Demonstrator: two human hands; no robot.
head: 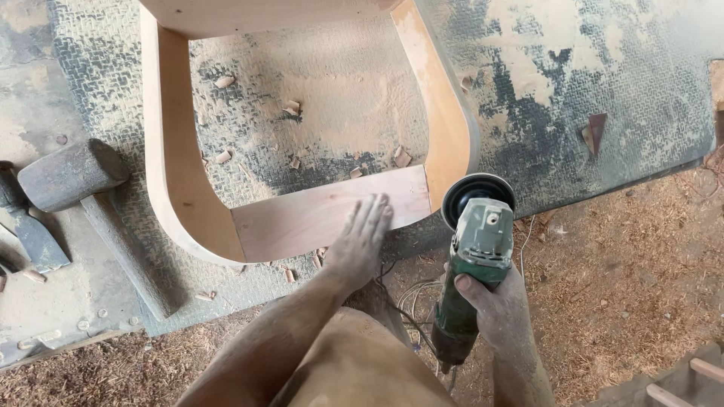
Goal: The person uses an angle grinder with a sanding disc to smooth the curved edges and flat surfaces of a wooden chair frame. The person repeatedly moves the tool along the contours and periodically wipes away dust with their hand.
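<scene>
A curved wooden frame (302, 215) lies on a dusty mat (573, 90), with its open middle showing the mat through it. The left hand (360, 243) lies flat on the front piece of the frame, fingers stretched out and close together, pointing up and away from the person. It holds nothing; it just presses on the wood. The right hand (494, 305) is wrapped tight around the body of a green grinder (469, 275). The grinder is long from the bottom of the view to the top, tilted a little to the right. Its round black disc (477, 197) is at the far end, just beside the rounded corner of the frame on the right. Its cord end points back at the person. Small wood chips (292, 108) and sawdust lie all around. Off to the left, a big mallet (98, 211) rests with its handle pointing down and right, well apart from both hands.
</scene>
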